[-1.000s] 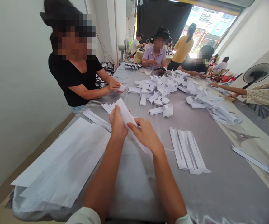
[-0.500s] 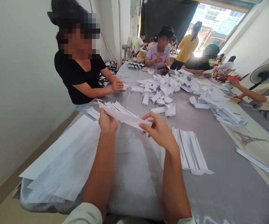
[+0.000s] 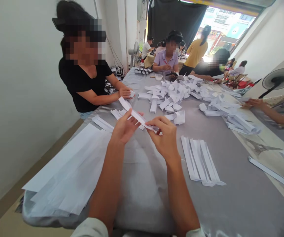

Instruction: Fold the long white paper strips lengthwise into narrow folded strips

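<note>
Round swung the paper strip (image 3: 137, 117), left hand (image 3: 123, 130) fingers spread against it, right hand (image 3: 163, 134) clamped on its near end, as folding apparently needed a firm crease next

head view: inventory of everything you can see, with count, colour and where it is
paper strip: 1, white, at both hands
folded strips: about three, white, right of the right forearm
flat sheets: several, white, table's near left
paper pile: many pieces, white, table's middle
lone strip: 1, white, table's right
table: 1, grey cover, below the hands
bowl: 1, pale, table's far end
fans: 2, greyish, far left and right
curtain: 1, black, background
people: several, mixed clothing, around and beyond
sleeves: 2, pale, bottom edge
left hand: 1, bare, touching the strip
right hand: 1, bare, gripping its near end
</note>
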Demonstrator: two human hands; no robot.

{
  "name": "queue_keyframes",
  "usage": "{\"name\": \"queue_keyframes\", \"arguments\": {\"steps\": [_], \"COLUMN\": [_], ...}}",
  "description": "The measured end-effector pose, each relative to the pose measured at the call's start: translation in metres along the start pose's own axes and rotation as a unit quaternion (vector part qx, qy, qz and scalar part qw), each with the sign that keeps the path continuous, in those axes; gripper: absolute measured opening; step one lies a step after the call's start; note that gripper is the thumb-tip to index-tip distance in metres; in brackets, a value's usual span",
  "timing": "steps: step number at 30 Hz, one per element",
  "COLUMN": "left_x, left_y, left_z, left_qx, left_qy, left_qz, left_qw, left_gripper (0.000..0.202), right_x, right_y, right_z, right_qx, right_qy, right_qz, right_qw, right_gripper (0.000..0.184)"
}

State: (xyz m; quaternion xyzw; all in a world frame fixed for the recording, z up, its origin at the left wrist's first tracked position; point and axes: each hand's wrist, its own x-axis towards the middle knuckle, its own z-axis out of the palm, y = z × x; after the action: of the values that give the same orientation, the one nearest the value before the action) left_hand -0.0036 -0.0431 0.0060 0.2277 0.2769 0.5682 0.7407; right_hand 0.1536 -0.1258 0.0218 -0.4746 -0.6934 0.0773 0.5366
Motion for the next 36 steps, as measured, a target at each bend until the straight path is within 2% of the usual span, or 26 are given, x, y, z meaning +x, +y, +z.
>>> {"name": "queue_keyframes", "arguments": {"steps": [3,5,8,13,19,25,29,32,36], "left_x": [-0.002,-0.003,-0.004,-0.004,-0.004,0.002,0.005,0.007,0.006], "left_y": [-0.005,-0.007,-0.007,-0.007,-0.008,-0.011,-0.01,-0.008,-0.009], "left_z": [0.0,0.0,0.0,0.002,0.004,0.001,-0.001,-0.002,-0.005], "left_qx": [0.067,0.097,0.123,0.131,0.112,0.112,0.099,0.083,0.093], "left_qy": [-0.055,-0.068,-0.05,0.013,0.063,0.118,0.148,0.143,0.085], "left_qz": [-0.013,-0.01,0.014,0.09,0.121,0.15,0.17,0.178,0.173], "left_qw": [0.996,0.993,0.991,0.987,0.984,0.975,0.969,0.97,0.977], "left_gripper": [0.017,0.019,0.028,0.038,0.047,0.058,0.056,0.047,0.034], "right_x": [-0.002,-0.003,-0.002,-0.002,-0.003,-0.001,-0.002,-0.002,-0.003], "right_y": [0.003,0.003,0.001,-0.007,0.001,0.0,-0.003,-0.002,0.001], "right_z": [0.003,0.002,-0.002,-0.006,-0.006,-0.006,-0.007,-0.006,0.0], "right_qx": [0.0,0.007,0.025,0.018,0.041,0.057,0.064,0.054,0.05], "right_qy": [-0.03,-0.058,-0.109,-0.192,-0.205,-0.245,-0.268,-0.264,-0.242], "right_qz": [-0.029,-0.051,-0.066,-0.038,-0.024,-0.013,0.011,0.012,0.003], "right_qw": [0.999,0.997,0.992,0.98,0.978,0.968,0.961,0.963,0.969], "right_gripper": [0.028,0.029,0.026,0.021,0.02,0.021,0.018,0.012,0.01]}}
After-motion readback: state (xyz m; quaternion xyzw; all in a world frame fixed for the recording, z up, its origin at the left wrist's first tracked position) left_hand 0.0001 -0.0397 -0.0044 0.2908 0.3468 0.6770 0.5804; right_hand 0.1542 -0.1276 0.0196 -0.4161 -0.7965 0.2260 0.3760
